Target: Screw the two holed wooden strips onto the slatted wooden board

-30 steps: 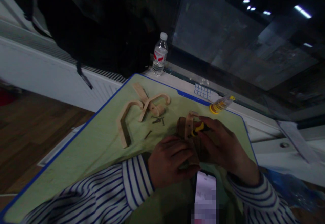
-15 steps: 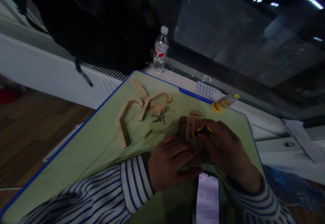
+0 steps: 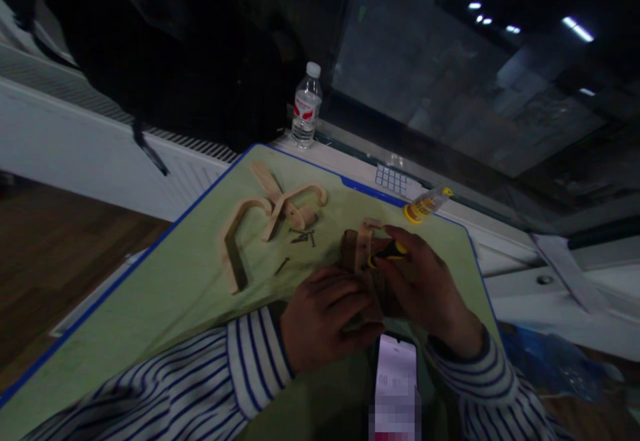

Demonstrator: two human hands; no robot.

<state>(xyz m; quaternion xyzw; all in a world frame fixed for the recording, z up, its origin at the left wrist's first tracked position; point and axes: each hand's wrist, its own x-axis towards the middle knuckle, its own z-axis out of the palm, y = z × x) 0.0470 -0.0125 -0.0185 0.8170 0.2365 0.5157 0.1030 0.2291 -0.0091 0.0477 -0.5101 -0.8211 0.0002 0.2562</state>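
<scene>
Near the front of the table, my left hand (image 3: 325, 318) is closed around the lower part of a wooden assembly, whose upright curved wooden piece (image 3: 365, 246) has small dark holes. My right hand (image 3: 427, 284) grips a short screwdriver (image 3: 390, 251) with a yellow and black handle, held against the side of that curved piece. The screwdriver's tip is hidden. To the left lie a few loose screws (image 3: 303, 236) and a single screw (image 3: 282, 266). Beyond them are a hooked wooden piece (image 3: 231, 244), another curved wooden piece (image 3: 280, 211) and a short rounded block (image 3: 301, 216).
A lit phone (image 3: 397, 374) lies between my forearms. At the table's far right edge stands a tilted glue bottle (image 3: 425, 206) with a yellow cap. A water bottle (image 3: 306, 108) is on the sill behind the blue-edged table (image 3: 170, 281). Dark window glass rises behind.
The whole view has shifted slightly, so things appear farther left. Both hands keep their hold, with the screwdriver still at the curved piece.
</scene>
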